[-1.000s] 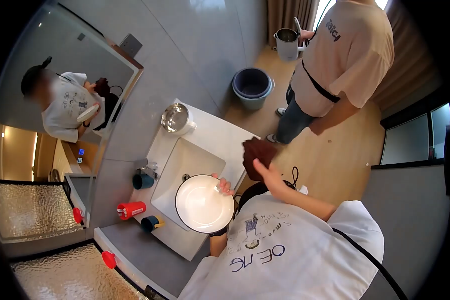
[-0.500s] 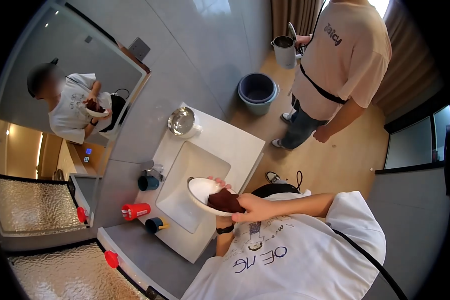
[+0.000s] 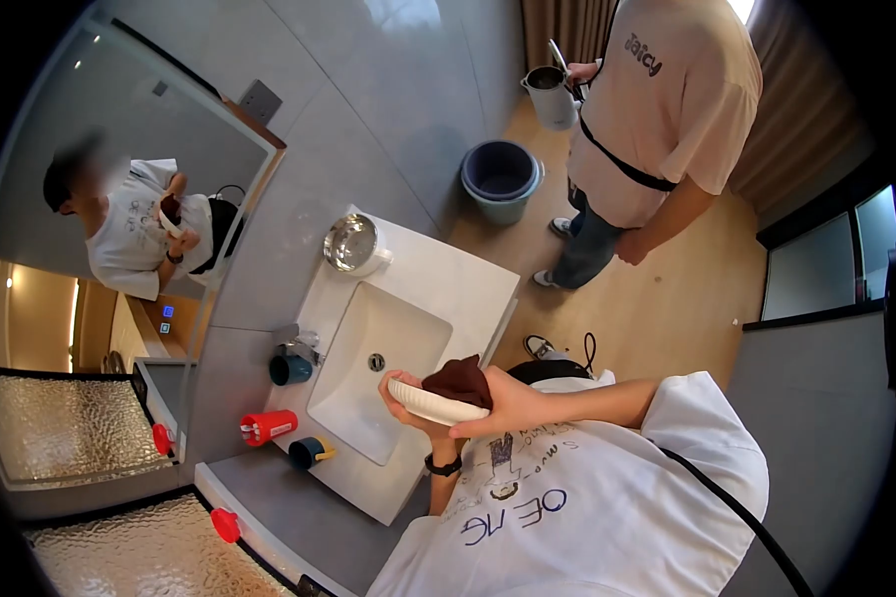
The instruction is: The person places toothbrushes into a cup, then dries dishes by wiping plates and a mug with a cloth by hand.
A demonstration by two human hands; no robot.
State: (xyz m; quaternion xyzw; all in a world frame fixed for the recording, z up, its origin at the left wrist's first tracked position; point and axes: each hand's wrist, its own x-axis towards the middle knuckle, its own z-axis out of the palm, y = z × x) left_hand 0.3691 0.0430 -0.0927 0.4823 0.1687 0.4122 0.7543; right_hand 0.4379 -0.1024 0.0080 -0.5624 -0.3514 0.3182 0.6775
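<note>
A white bowl (image 3: pixel 436 404) with a ribbed outside is held over the near edge of the sink (image 3: pixel 368 413), tilted so its outer side shows. My left hand (image 3: pixel 413 396), with a black band on its wrist, grips the bowl's left side. Inside the rim lies a dark reddish-brown cloth (image 3: pixel 458 381), bunched up. My right hand (image 3: pixel 513 402) is closed on the cloth, its thumb along the bowl's rim. The bowl's inside is mostly hidden.
On the counter stand a metal-lined white pot (image 3: pixel 351 245), a teal mug (image 3: pixel 291 369), a red cup (image 3: pixel 269 427) and a dark mug with yellow handle (image 3: pixel 311 453). Nested buckets (image 3: pixel 503 184) sit on the floor. A person (image 3: pixel 657 109) nearby holds a white kettle (image 3: pixel 552 103).
The bowl has tipped so its ribbed outside faces me instead of its inside. The cloth has shifted up slightly with my right hand. The sink drain now shows.
</note>
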